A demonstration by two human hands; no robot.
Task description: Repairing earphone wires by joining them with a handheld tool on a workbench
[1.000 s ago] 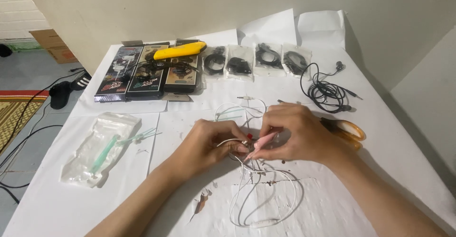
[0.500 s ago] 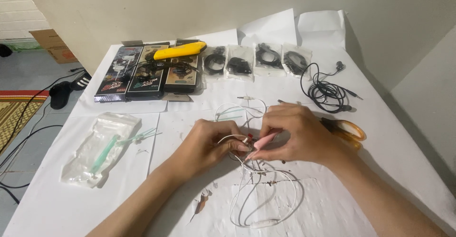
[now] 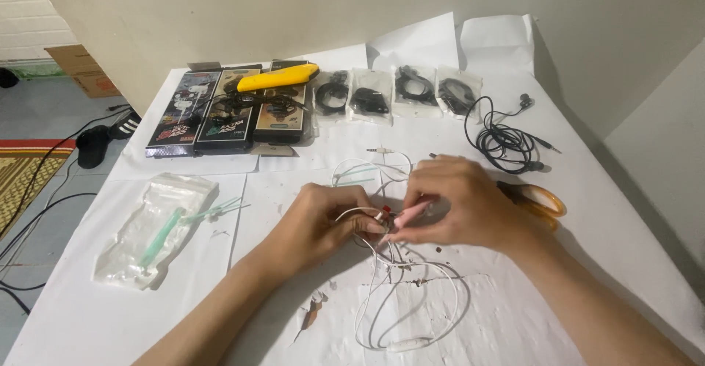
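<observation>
- Left hand [image 3: 323, 223]: I see it curled closed, fingertips pinching a loop of the white earphone cable [image 3: 400, 292] just above the table; the pinch seems meant to keep the thin wire steady at one spot.
- Right hand [image 3: 459, 204]: closed on a small pink tool [image 3: 411, 212], tip brought against the pinched wire, touching the left fingertips. A tiny red bit shows at the meeting point; I cannot tell what it is.
- White earphone cable: centre of the table, loose loops trailing toward me from under both hands, a second loop behind them; slack is left free, I judge, so only the worked spot is held.
- Orange-handled scissors [image 3: 540, 198]: flat, just beside the right wrist, within easy reach.
- Black earphones [image 3: 507, 142]: loose coil, far right, well apart from the hands.
- Four clear bags [image 3: 400, 94]: small, rectangular, in a row along the far edge, each holding a black coiled cable.
- Three dark boxes [image 3: 228, 113]: long, flat, side by side at far left, printed fronts upward.
- Yellow cutter [image 3: 279, 77]: lying across the tops of the boxes.
- Clear plastic pouch [image 3: 154, 226]: crumpled, near left, with pale green sticks inside and spilling beside it.
- White paper sheets [image 3: 514, 314]: covering the table [image 3: 646, 241], scuffed and littered with small scraps near the hands.
</observation>
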